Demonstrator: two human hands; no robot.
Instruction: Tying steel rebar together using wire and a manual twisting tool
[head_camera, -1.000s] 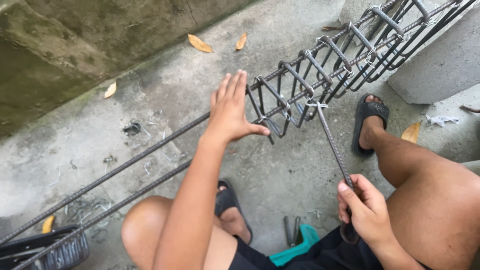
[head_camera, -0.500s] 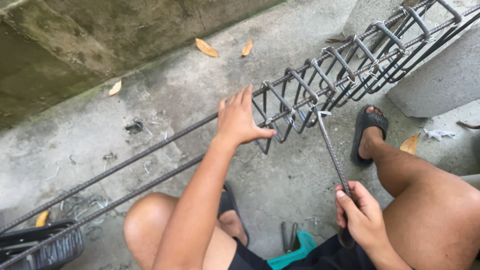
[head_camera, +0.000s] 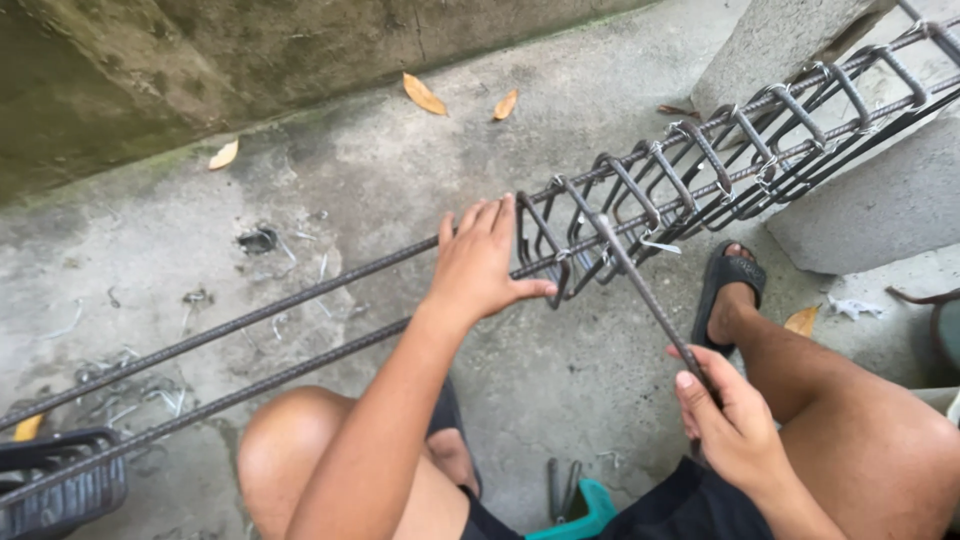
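A rebar cage (head_camera: 700, 165) of long bars and square stirrups runs from lower left to upper right above the concrete floor. My left hand (head_camera: 482, 262) rests open against the upper long bar, its thumb touching the nearest stirrup (head_camera: 545, 245). My right hand (head_camera: 728, 415) grips a ribbed steel rod tool (head_camera: 645, 290) whose far tip reaches the cage near a wire tie (head_camera: 660, 243). My bare knees and two black sandals sit below the cage.
A concrete block (head_camera: 880, 200) supports the cage at upper right. A mossy wall (head_camera: 150, 70) lies along the top. Dry leaves and wire scraps (head_camera: 260, 240) litter the floor. A dark basket (head_camera: 60, 490) sits at lower left, pliers (head_camera: 560, 488) near a teal stool.
The view has shifted so the cage sits lower and further right. The rod's tip has moved left from the wire tie to an earlier stirrup, and my left hand has followed the bar.
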